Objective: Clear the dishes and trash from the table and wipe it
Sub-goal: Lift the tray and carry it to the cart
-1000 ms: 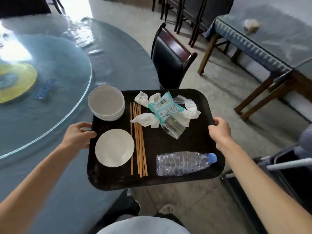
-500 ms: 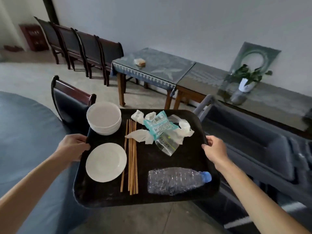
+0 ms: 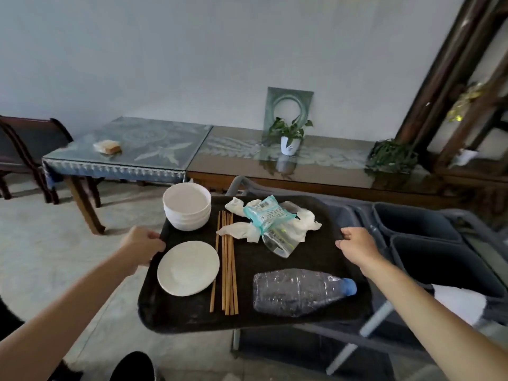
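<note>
I carry a black tray (image 3: 275, 318) in the air with both hands. My left hand (image 3: 141, 243) grips its left rim and my right hand (image 3: 356, 244) grips its right rim. On the tray are stacked white bowls (image 3: 187, 206), a white plate (image 3: 188, 268), several wooden chopsticks (image 3: 227, 264), crumpled napkins (image 3: 305, 220) with a teal wrapper (image 3: 265, 214) and clear plastic, and a crushed plastic bottle (image 3: 298, 291) with a blue cap lying on its side.
A grey cart (image 3: 365, 215) with two dark bins (image 3: 412, 221) stands right under and behind the tray. Side tables (image 3: 154, 149) line the wall, one bearing a potted plant (image 3: 290, 136). A dark chair (image 3: 30, 144) stands at left. Bare floor lies left.
I have turned right, away from the round table, carrying the tray. The cart and its bins have come into view under the tray's right side.
</note>
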A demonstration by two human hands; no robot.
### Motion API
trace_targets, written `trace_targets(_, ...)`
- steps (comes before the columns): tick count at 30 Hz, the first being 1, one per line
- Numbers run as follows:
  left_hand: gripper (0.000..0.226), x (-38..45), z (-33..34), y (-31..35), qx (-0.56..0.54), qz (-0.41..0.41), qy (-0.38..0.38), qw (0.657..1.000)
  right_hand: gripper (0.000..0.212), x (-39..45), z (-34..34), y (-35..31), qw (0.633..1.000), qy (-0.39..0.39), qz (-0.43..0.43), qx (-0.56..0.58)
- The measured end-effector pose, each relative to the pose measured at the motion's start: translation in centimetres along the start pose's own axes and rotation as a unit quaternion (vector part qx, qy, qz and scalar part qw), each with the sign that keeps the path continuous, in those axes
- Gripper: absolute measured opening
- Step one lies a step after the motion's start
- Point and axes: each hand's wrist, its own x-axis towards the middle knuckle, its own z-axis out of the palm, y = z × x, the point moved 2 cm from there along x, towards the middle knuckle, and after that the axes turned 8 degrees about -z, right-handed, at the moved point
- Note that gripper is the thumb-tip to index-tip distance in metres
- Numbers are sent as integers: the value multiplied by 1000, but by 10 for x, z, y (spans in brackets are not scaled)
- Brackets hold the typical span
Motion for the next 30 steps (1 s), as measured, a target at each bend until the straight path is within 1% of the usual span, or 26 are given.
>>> trace_targets(3, 10, 31, 42, 41, 17, 27, -15, 999, 27, 35, -18, 26, 999, 24, 25, -5)
trace_targets(7, 11, 73, 98, 87, 34, 61, -42, 997, 41, 88, -30, 64, 997, 57, 56, -14)
trace_targets(10, 12, 106, 138, 118, 48, 80, -53, 994, 40, 127, -33, 80, 995, 68, 74, -15)
trace_targets(12, 14, 127, 163, 131, 64, 79, -56, 993, 39, 149, -34, 88, 993, 71, 92, -26)
trace_targets(16, 10, 165, 200, 146, 127, 102, -45, 986, 45, 194, -24, 111, 992, 49, 111, -46)
trace_targets(19, 5, 184, 219, 149, 176, 110, -34, 978, 45, 213, -14, 128, 988, 28, 139, -66)
trace_targets(21, 14, 190, 229, 152, 195, 115, -32, 973, 42, 221, -7, 137, 987, 19, 147, -66)
trace_targets(23, 19, 199, 236, 154, 216, 118, -25, 969, 37, 230, 2, 142, 985, 16, 158, -64)
trace_targets(25, 16, 203, 243, 154, 235, 115, -21, 965, 34, 236, 12, 148, 983, 14, 168, -66)
trace_targets(28, 7, 206, 250, 156, 253, 125, -5, 959, 39, 244, 23, 159, 981, 9, 183, -65)
trace_targets(30, 6, 206, 254, 158, 273, 123, 1, 954, 40, 247, 28, 166, 979, 3, 195, -64)
